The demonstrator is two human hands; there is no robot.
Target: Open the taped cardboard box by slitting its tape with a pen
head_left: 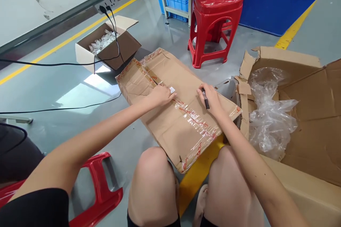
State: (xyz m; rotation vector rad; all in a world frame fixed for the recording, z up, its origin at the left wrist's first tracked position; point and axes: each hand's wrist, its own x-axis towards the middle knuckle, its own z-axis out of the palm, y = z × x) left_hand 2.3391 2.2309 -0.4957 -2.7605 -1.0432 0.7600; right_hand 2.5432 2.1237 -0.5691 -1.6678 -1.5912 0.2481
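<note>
A flat, taped cardboard box [170, 120] lies tilted in front of my knees, with clear tape printed in red along its seam and edges. My left hand [162, 95] rests palm down on the box at the seam, its fingers reaching toward a small white label [172, 89]. Whether the fingertips touch that label I cannot tell. In my right hand [209, 97], over the right part of the box, is a dark marker pen [205, 99], with the fingers closed round it. The pen's lower tip is hidden by the hand.
To the right, a large open carton [314, 95] holds crumpled clear plastic [274, 113]. A carton of small white pieces [106, 40] stands at the left back, with black cables [58, 64] crossing before it. Red stools [218, 3] and blue bins [282, 3] stand behind.
</note>
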